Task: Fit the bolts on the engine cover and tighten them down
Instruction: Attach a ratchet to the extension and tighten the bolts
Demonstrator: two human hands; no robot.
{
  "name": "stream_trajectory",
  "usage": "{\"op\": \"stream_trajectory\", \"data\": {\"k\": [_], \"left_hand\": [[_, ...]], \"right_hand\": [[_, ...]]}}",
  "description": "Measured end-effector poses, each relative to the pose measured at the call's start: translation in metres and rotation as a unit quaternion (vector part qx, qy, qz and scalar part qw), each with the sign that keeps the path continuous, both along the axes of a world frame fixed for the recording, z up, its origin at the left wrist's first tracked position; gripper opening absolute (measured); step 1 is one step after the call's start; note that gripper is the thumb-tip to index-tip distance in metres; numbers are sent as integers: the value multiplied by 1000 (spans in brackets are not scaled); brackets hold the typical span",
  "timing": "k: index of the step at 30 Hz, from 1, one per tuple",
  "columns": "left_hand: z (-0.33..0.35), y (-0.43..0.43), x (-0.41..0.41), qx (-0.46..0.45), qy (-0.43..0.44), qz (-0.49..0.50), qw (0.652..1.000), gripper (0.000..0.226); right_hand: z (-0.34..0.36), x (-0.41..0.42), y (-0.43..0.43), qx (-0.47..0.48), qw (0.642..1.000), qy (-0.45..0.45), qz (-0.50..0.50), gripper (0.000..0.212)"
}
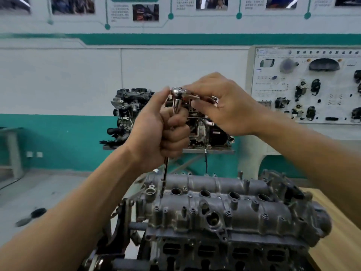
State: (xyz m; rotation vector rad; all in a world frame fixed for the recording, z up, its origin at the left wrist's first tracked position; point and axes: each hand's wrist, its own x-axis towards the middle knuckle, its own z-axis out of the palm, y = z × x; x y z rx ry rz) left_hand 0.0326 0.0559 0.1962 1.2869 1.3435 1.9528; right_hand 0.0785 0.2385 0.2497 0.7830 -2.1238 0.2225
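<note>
A grey cast engine cover (224, 210) sits low in the middle of the head view, with several bolts standing along its edges and a row of round plug holes. A chrome ratchet (178, 94) with a long thin extension bar (165, 173) stands upright over the cover's far left part, its lower tip down in a recess there. My left hand (160, 133) is fisted around the bar just under the ratchet head. My right hand (220, 106) pinches the ratchet's handle right beside the head.
Behind the hands a second engine (136, 116) stands on a metal stand against the teal and white wall. A training board with car parts (308, 85) hangs at the right. A wooden bench top (336, 241) shows at the lower right, grey floor at the left.
</note>
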Motion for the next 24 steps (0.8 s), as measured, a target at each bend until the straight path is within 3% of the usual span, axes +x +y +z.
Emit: {"op": "stream_trajectory", "data": {"k": [3,8,11,18,24], "left_hand": [[6,8,-17,-1,-18,20,1000,69],[-10,17,-55,-44,-48,184,981,66],[-25,20,-74,-17,-70,255,964,58],[-43,33,-87,34,-82,306,948,51],[-49,37,-88,37,-78,312,946,52]], "right_hand": [[-4,-33,3,-54,994,-49,-86,38],[-44,-61,17,-226,965,-104,-85,31],[-63,-67,22,-303,945,-116,-45,23],[-81,-71,16,-382,918,-110,-5,18],[-89,-72,22,-389,915,-106,-12,19]]}}
